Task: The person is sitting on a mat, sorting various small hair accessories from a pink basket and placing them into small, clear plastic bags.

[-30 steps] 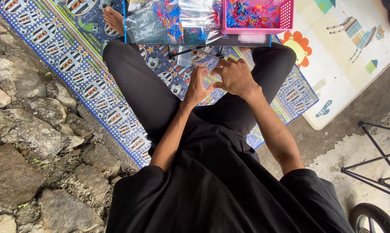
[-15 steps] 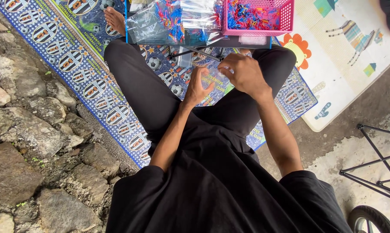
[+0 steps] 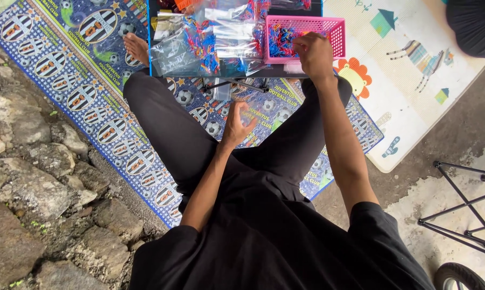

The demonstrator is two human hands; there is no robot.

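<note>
Blue patterned mat (image 3: 65,91) with football and crest prints covers the ground; person in black sits cross-legged on it, rough stone paving (image 3: 33,177) along its left edge. Pale play mat (image 3: 414,80) with animal and house pictures lies beyond its right edge.

Low dark tray table (image 3: 237,75) stands over the legs at the mat's far edge. Clear plastic bags (image 3: 199,43) of small multicoloured pieces are piled on its left and middle. Pink plastic basket (image 3: 301,37), with mixed red and blue pieces inside, sits at its right corner.

Right hand (image 3: 313,53) at the basket's front rim, fingers curled inward; whether they pinch anything cannot be told. Left hand (image 3: 238,121) lower, above the lap, fingers loosely bent around a small clear plastic bag (image 3: 253,110).

Black metal frame (image 3: 462,204) stands on concrete at far right.
</note>
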